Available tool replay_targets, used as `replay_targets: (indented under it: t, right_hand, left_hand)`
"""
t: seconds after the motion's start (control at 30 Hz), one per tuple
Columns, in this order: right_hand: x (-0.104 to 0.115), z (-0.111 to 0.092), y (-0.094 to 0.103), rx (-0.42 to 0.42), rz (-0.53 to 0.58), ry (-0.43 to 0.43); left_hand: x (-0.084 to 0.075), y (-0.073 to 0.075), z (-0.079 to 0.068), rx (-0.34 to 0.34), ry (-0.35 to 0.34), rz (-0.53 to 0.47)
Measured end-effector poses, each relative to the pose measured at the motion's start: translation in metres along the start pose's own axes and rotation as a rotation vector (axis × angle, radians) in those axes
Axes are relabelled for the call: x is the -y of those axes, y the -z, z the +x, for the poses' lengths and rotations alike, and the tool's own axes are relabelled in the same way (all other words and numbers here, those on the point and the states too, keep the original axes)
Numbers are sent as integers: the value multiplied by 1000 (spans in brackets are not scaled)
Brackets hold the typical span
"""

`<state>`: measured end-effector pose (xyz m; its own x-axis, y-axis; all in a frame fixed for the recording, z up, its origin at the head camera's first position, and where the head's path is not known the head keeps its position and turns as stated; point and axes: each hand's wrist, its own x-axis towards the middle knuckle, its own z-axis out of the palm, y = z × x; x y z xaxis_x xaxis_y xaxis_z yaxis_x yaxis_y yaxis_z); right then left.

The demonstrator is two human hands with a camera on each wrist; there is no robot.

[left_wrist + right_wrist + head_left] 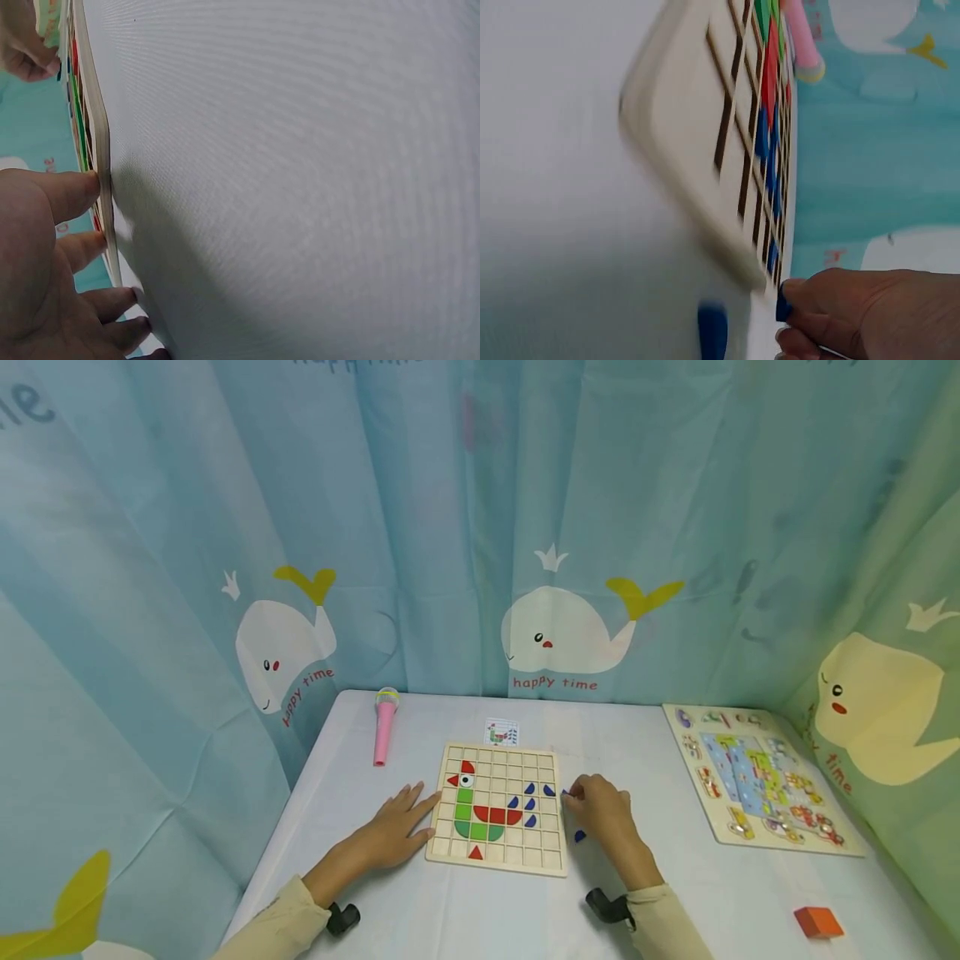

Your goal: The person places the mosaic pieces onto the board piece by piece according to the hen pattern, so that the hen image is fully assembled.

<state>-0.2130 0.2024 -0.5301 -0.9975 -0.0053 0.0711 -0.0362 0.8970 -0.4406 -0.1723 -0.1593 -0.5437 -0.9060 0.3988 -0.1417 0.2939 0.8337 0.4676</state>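
A wooden grid board (497, 856) lies on the table with red, green and blue pieces set in a bird shape. My left hand (393, 831) rests at the board's left edge, fingers spread, with fingertips (88, 184) right at its rim. Just off the right edge, my right hand (603, 808) pinches a small blue piece (784, 303) between thumb and finger. Another blue half-round piece (580, 836) lies on the table below that hand. Several blue half-round pieces (530, 804) sit in cells on the board's right side.
Behind the board lies a small picture card (501, 732) showing a similar bird. A pink toy microphone (384, 727) is at the back left. To the right are a wooden picture puzzle (780, 785) and, nearer the front, an orange block (818, 922). A whale-print curtain (450, 527) surrounds the table.
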Motion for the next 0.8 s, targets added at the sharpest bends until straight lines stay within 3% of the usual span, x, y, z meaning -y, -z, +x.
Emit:
replay_targets:
  t: [0.2, 0.5, 0.8]
  right_hand:
    - [18, -6, -11, 25, 22, 62]
    - [21, -9, -14, 70, 5, 74]
    - [24, -8, -8, 79, -103, 111]
  left_hand:
    - [1, 0, 1, 0, 2, 3]
    - [2, 0, 2, 0, 1, 14]
    - [1, -1, 1, 2, -2, 7]
